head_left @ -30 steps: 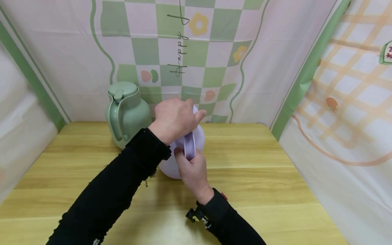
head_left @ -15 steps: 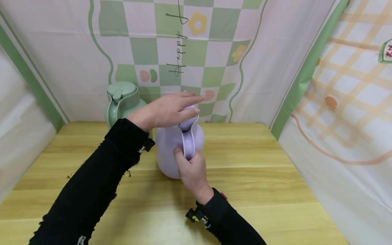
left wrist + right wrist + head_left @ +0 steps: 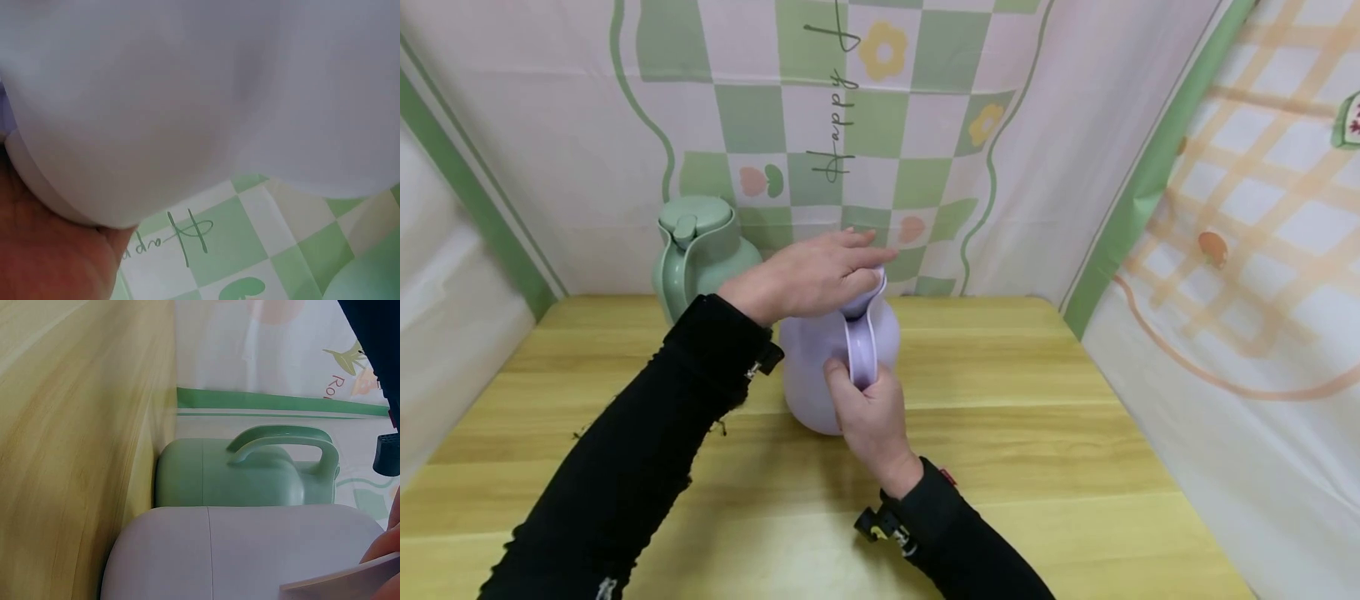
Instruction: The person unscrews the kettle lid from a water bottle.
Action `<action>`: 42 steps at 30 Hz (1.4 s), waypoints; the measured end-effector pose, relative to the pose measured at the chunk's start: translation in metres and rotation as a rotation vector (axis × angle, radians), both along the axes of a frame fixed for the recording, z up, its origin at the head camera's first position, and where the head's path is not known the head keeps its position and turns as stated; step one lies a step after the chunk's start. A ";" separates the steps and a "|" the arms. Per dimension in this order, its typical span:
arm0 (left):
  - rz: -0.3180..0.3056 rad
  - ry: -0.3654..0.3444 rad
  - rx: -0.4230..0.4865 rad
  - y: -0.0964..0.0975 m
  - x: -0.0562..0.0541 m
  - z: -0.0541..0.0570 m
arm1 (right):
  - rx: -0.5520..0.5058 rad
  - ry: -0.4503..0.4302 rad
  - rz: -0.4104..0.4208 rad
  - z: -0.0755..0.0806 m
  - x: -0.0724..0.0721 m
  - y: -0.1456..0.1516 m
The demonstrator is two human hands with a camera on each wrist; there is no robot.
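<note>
A lilac vacuum jug stands upright on the wooden table, its handle toward me. My right hand grips the handle low down, thumb on its left side. Across the jug's top lies my left hand, fingers stretched out to the right and palm down on the lid; most of the lid is hidden beneath it. In the left wrist view the jug's pale body fills most of the picture, with the edge of the palm against its top.
A green vacuum jug of similar shape stands to the left, close behind my left wrist. Behind the table hangs a checked cloth, and more printed cloth hangs at the right side.
My left hand has drawn back to the left and flattened from a bent pose over the jug's top, its fingers now straight. The right hand keeps its grip on the handle.
</note>
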State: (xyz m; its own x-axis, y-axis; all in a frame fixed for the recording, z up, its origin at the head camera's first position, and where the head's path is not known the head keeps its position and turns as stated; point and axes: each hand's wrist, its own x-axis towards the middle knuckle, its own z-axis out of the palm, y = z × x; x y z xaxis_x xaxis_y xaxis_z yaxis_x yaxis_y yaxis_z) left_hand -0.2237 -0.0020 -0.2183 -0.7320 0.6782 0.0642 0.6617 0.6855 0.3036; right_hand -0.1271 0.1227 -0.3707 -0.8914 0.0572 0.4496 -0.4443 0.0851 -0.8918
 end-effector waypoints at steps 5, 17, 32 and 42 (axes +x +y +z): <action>0.039 0.033 0.011 0.005 0.004 -0.002 | 0.007 0.012 -0.017 0.001 0.000 0.000; 0.148 0.137 -0.004 0.016 0.017 -0.006 | -0.011 0.019 0.053 0.000 0.001 0.001; 0.420 0.144 -0.027 0.037 0.031 -0.004 | -0.021 0.054 0.107 -0.001 0.000 0.002; 0.487 0.133 -0.087 0.043 0.033 -0.002 | 0.023 0.101 0.060 -0.001 -0.001 0.002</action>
State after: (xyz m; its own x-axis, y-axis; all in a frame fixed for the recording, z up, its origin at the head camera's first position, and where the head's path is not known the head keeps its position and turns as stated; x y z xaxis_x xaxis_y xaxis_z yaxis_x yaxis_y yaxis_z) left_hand -0.1911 0.0414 -0.2204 -0.9539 0.2675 0.1364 0.2883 0.9429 0.1667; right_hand -0.1283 0.1251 -0.3718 -0.8429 -0.0065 0.5380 -0.5369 0.0758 -0.8402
